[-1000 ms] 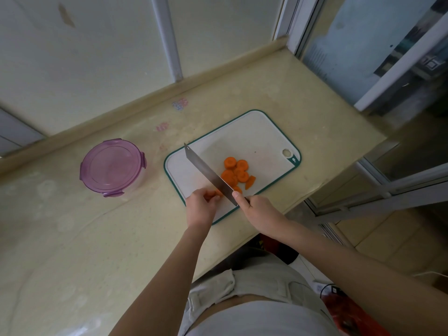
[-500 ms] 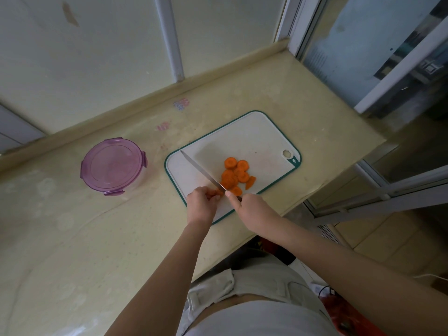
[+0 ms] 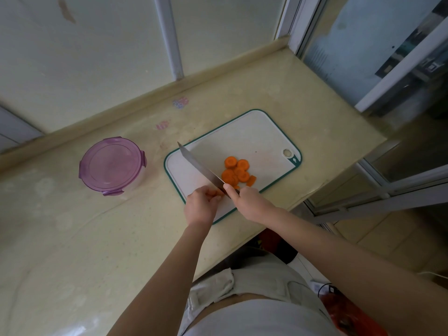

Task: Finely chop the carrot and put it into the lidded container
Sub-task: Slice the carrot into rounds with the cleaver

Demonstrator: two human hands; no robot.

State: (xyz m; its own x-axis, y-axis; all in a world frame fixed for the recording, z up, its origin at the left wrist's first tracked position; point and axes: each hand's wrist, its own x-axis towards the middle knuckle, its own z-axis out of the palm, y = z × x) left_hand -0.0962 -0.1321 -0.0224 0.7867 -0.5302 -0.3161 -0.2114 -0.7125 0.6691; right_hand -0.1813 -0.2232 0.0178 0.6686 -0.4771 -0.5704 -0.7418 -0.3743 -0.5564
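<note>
A white cutting board (image 3: 244,139) with a green rim lies on the counter. Several orange carrot slices (image 3: 236,172) sit in a pile on its near half. My left hand (image 3: 201,207) pinches the small carrot stub (image 3: 213,192) at the board's near edge, mostly hidden by my fingers. My right hand (image 3: 249,202) grips the handle of a knife (image 3: 201,168), forefinger along the spine; the blade slants up to the left, its heel at the stub. A round container with a purple clip lid (image 3: 112,163), closed, stands left of the board.
The beige stone counter (image 3: 97,238) ends in an edge just right of and below the board. A wall with a raised back ledge (image 3: 145,93) runs behind. A glass sliding door frame (image 3: 400,57) stands at the right.
The knife dropped flat onto the carrot stub half a second ago and now its tip is raised again. My left hand stays on the stub.
</note>
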